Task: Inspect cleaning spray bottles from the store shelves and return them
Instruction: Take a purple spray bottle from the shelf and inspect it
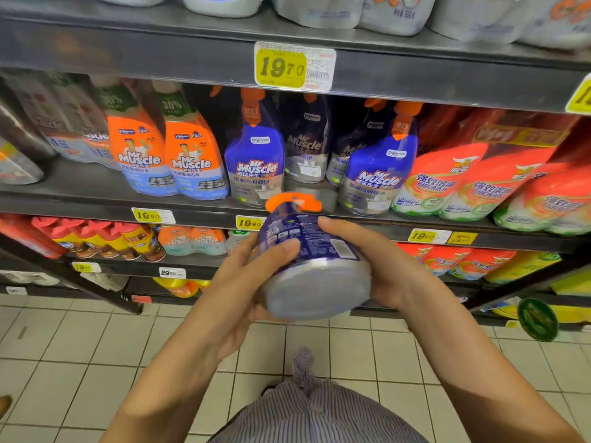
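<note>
While both hands grip it, a blue spray bottle [311, 260] sits at centre frame, tipped so its grey base faces the camera and its orange trigger head [292, 201] points away toward the shelving. Left hand [246, 289] wraps the bottle's left side from below, thumb lying across the printed back label; grasp is firm on the bottle. Right hand [380, 266] clasps the right side, fingers curled over the upper body, also grasping the bottle. Bottle is held clear of the shelves, in front of the middle shelf edge [204, 215]. On that shelf, just above the held bottle: two blue Mr Muscle sprays [256, 155] upright, with a gap between them where darker bottles stand further back. Left of these, two orange Mr Muscle bottles [166, 155]; right of them, red-orange bottles [479, 183] with green bases. Yellow price tag reading 19.70 [281, 68] on the upper shelf edge, top centre. Smaller yellow tags along the middle shelf edge. Pale tiled floor [96, 346] fills lower frame; striped garment [313, 407] at bottom centre.
</note>
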